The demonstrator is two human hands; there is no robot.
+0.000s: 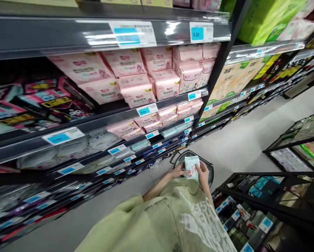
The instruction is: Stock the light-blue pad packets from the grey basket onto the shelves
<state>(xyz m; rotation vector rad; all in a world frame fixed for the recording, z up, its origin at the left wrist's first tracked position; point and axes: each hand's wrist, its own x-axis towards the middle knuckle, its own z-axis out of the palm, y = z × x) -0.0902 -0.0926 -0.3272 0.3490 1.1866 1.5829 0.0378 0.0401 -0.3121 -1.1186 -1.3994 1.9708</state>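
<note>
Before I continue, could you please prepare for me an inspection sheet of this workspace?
Surface: pale grey, glossy floor.
Job's things: pale mint soft packet, held over a dark grey plastic basket.
Clutter: black-and-pink printed packs lying askew on a dark shelf.
Grip: left hand and right hand both hold the packet.
Cables: nothing clearly seen.
Surroundings: pink soft packs shelved on the left; black metal racks on the right.
</note>
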